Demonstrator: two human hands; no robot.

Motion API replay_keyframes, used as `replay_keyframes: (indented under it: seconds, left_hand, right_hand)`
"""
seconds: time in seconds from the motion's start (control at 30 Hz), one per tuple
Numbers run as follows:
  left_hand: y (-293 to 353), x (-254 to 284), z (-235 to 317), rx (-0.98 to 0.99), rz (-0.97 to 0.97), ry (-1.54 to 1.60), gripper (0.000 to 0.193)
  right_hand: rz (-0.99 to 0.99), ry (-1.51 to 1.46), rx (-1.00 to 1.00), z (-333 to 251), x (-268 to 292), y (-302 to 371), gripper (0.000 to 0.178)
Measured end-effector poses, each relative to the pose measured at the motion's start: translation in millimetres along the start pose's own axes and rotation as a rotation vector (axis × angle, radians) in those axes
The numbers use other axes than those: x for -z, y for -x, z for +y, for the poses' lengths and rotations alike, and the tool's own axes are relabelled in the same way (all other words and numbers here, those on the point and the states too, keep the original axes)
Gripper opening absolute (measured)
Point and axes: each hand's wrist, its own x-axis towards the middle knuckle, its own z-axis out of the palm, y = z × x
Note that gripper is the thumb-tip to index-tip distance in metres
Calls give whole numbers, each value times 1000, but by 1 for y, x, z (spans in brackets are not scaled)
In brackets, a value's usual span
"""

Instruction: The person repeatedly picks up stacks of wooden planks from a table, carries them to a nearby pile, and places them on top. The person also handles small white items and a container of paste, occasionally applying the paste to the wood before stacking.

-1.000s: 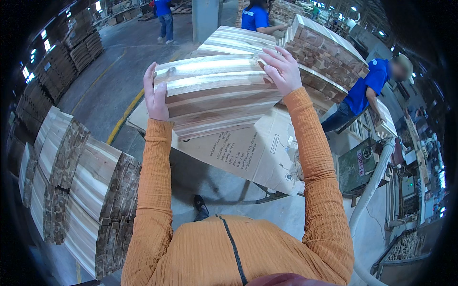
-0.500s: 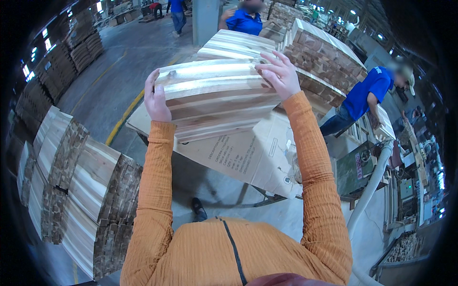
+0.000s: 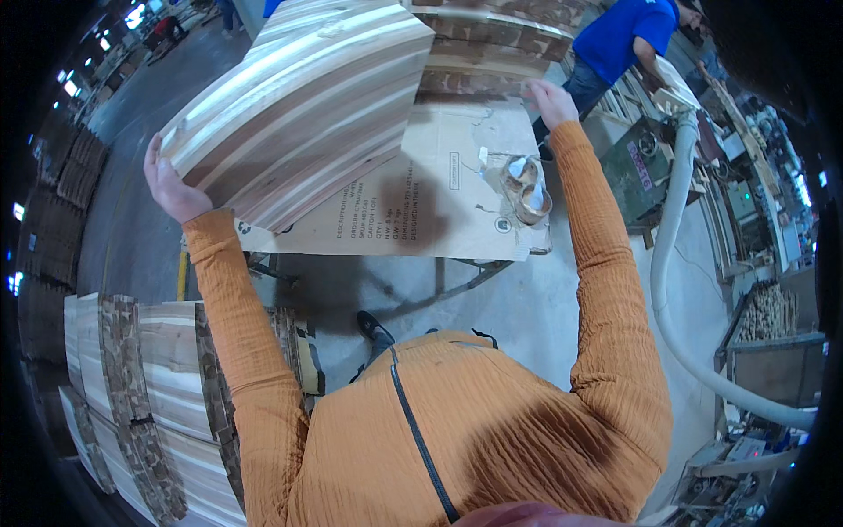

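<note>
A wide striped wooden panel [image 3: 303, 114] stands tilted above a cardboard-covered table [image 3: 395, 206]. My left hand [image 3: 176, 186] is closed on the panel's left end, fingers bent over its edge. My right hand [image 3: 553, 104] is off the panel, to the right of it, with fingers stretched out and nothing visible in them. Close by these fingers is the end of a stack of wooden panels [image 3: 492, 48]; whether they touch it I cannot tell. Brown rings like tape rolls [image 3: 531, 195] lie on the cardboard's right side.
More stacked panels [image 3: 167, 351] stand on the floor at my lower left. At the right, a person in a blue shirt [image 3: 625, 39] bends over a board beside a green machine [image 3: 645, 167]. A pale hose [image 3: 663, 272] curves down from there.
The panel has swung, its right end going away from me and its left end nearer. My right hand has let go of it and moved right. The view has turned and tipped downward.
</note>
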Motion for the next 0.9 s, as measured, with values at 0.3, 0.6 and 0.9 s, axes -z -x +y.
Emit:
replay_keyframes:
  seconds: [0.3,0.6,0.9]
  left_hand:
    - [-1,-5,5,-8,24,-66,48]
    - [1,-3,5,-33,24,-51,48]
    - [3,-7,9,-26,30,26,46]
  right_hand:
    - [89,174,-496,103,-2,134,40]
    - [10,498,-418,95,-35,189,27]
    - [20,409,-535,103,-49,182,27]
